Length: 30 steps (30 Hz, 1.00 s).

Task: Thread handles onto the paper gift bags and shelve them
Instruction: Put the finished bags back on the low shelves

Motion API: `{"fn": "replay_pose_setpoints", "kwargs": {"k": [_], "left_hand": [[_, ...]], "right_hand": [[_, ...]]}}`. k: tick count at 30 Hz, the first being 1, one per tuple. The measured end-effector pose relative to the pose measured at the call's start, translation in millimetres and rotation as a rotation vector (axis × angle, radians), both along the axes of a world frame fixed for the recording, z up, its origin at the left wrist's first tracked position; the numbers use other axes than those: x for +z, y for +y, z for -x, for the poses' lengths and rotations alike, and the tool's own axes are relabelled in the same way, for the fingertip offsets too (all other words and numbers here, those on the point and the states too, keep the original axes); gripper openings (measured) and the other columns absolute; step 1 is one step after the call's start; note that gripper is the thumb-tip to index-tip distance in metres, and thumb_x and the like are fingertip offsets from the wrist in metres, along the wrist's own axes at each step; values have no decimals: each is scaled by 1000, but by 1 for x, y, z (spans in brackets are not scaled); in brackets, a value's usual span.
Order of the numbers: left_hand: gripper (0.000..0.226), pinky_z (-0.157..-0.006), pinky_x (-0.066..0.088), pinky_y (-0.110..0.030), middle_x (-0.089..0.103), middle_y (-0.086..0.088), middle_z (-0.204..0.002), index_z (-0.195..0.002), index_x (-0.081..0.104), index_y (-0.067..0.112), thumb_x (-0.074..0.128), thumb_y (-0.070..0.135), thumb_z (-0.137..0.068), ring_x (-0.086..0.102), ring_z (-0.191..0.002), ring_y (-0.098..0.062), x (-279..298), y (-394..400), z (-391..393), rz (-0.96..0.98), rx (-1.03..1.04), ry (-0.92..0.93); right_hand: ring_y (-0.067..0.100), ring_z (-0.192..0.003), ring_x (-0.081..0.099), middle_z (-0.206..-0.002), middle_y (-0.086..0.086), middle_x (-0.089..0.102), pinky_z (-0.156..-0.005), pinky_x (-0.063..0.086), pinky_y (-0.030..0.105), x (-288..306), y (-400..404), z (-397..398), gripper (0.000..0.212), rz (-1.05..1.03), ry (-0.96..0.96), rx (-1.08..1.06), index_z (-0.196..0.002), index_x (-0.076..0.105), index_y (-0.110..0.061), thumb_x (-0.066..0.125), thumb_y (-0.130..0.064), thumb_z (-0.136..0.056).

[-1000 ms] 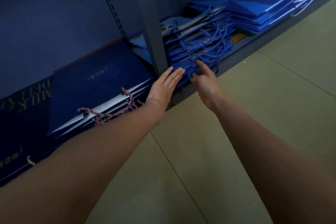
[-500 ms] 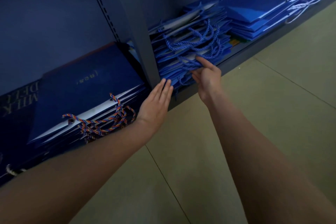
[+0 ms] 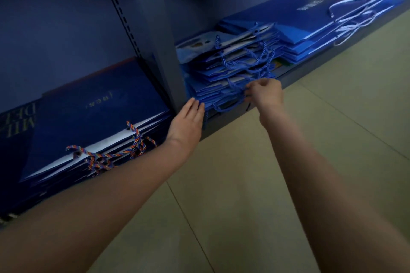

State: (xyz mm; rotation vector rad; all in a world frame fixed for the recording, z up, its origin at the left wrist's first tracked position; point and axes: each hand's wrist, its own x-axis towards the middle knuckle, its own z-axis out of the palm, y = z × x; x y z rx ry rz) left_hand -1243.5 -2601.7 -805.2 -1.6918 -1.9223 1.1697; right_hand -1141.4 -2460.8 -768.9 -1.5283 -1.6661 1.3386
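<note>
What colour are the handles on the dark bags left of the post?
Multicoloured braid handles, seen in the head view.

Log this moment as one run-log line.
left hand: flat against blue bag stack | right hand: pinching blue rope handle | stage: shelving

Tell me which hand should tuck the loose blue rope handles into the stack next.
Right hand: probably, since it already pinches the blue rope handles. The left hand lies flat against the blue bag stack's edge.

Right hand point(image 3: 266, 95) pinches blue cord handle point(image 3: 230, 97) — left hand point(image 3: 188, 121) (fingers straight) against bag stack point(image 3: 210, 77).
</note>
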Motion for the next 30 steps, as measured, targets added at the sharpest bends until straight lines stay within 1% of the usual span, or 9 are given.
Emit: {"fn": "replay_pose_setpoints", "kwargs": {"k": [4,6,8,11,14,18,23,27,30], "left_hand": [[59,-114,-8,-43,0,-19,-156,-147,2,-2,27,22,-99,5,-144,-32,9,-10,8,-99,-24,-113],[54,-115,14,-42,31,-21,-145,-139,32,-1,45,18,-90,34,-132,-32,17,-9,2,-335,-59,-335],[49,-101,39,-40,54,-18,-123,-118,54,0,64,13,-73,55,-108,-32,38,-1,-8,-544,-69,-531],[57,-109,27,-37,37,-16,-142,-137,37,1,55,13,-85,38,-129,-30,74,10,-23,-678,153,-830],[61,-115,13,-31,16,-12,-154,-147,15,4,42,19,-95,17,-141,-23,98,16,-39,-718,375,-964],[62,-115,9,-31,5,-8,-157,-149,4,8,35,27,-99,9,-144,-22,119,32,-41,-791,492,-1027],[50,-114,13,-41,8,-4,-158,-150,13,24,23,35,-101,11,-143,-28,133,71,-1,-829,481,-1039],[47,-108,28,-47,39,-11,-144,-125,55,17,20,38,-101,36,-130,-34,132,112,33,-951,806,-1194],[43,-104,36,-46,42,-19,-140,-133,45,10,25,30,-101,41,-125,-38,107,135,59,-862,1109,-1239]], "right_hand": [[16,-91,53,-107,5,57,-80,42,25,25,2,3,18,-416,11,175,-103,65,-15,50,-17,-94],[19,-101,49,-119,8,49,-83,37,21,31,10,7,21,-474,-11,307,-109,64,-18,49,-16,-95],[25,-116,42,-128,10,45,-95,36,26,31,25,7,26,-466,-64,381,-116,62,-23,49,-15,-95],[35,-129,32,-137,11,39,-109,29,45,43,39,0,32,-394,-119,459,-124,57,-28,48,-17,-96],[35,-133,28,-142,11,36,-112,23,45,64,43,-14,35,-329,-147,488,-130,52,-30,47,-22,-96],[33,-134,29,-143,13,37,-111,24,44,79,49,-17,38,-245,-148,405,-135,48,-26,47,-27,-97],[31,-138,20,-151,8,24,-111,15,44,100,78,11,43,-337,-178,267,-140,41,-30,41,-40,-98],[34,-138,23,-153,10,22,-112,20,52,105,117,27,57,-248,-184,272,-143,34,-29,46,-52,-92],[33,-136,31,-150,11,32,-110,25,55,99,148,37,70,-168,-239,371,-147,28,-20,54,-50,-89]]}}
